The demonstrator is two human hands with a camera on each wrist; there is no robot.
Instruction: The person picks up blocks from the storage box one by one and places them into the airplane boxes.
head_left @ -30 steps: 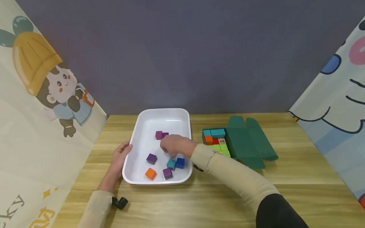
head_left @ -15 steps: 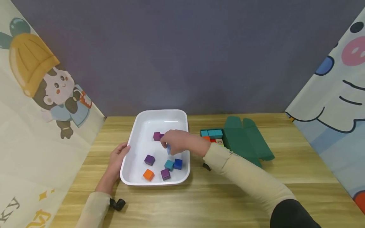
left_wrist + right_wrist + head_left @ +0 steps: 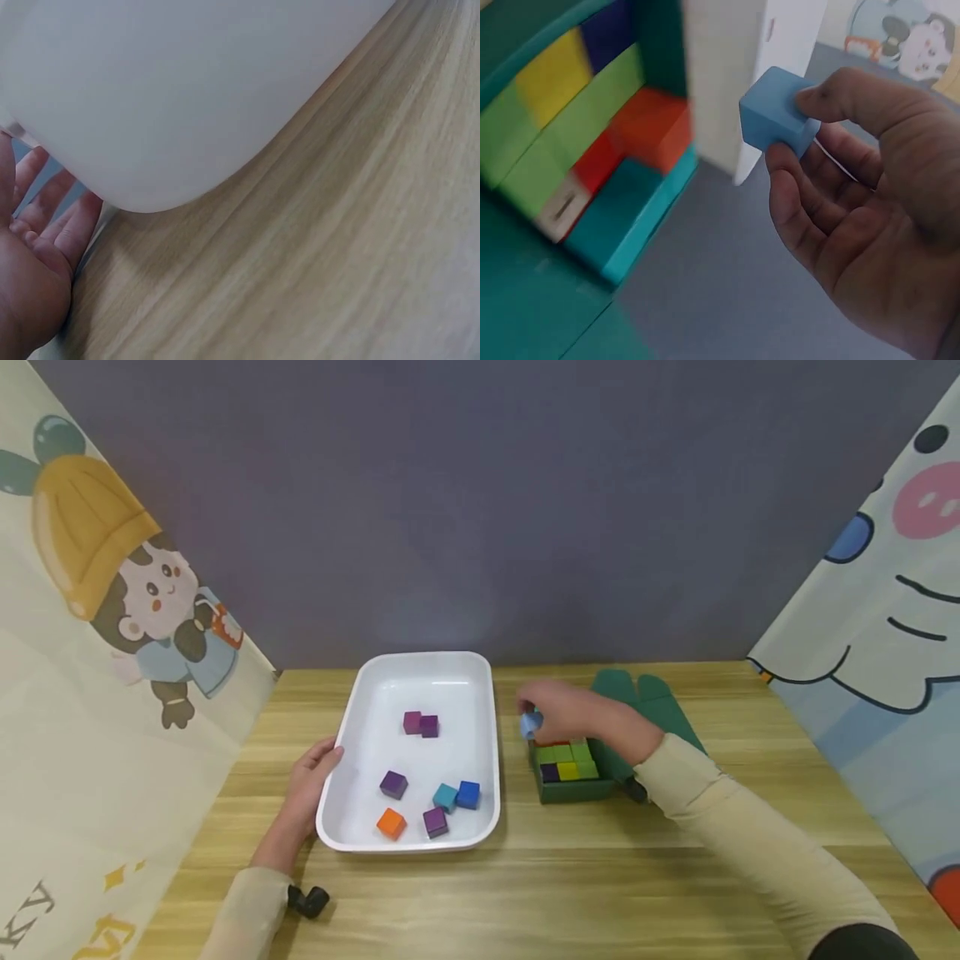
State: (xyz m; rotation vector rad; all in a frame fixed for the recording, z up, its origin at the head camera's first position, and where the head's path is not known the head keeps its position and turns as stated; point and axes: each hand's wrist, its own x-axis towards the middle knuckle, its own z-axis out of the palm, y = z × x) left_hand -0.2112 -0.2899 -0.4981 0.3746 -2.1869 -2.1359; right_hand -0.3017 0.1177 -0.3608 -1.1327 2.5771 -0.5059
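My right hand (image 3: 566,710) pinches a light blue cube (image 3: 530,725) above the left edge of the green box (image 3: 577,791). In the right wrist view, thumb and fingertips of the hand (image 3: 877,172) grip the light blue cube (image 3: 776,109). Rows of green, yellow, dark, red, orange (image 3: 649,124) and teal blocks fill the box beside it. My left hand (image 3: 306,781) holds the left rim of the white tray (image 3: 332,814), thumb on the rim; in the left wrist view the hand (image 3: 37,262) has its fingers by the tray's wall (image 3: 165,112).
In the tray lie several purple cubes (image 3: 393,784), an orange cube (image 3: 391,823), a teal cube (image 3: 445,797) and a blue cube (image 3: 468,794). The box's green lid (image 3: 663,710) lies spread to the right, partly under my right arm. A grey panel (image 3: 480,510) rises behind the table.
My right hand has moved from over the tray rightward to the green box, carrying the light blue cube. My left hand has stayed at the tray's left side.
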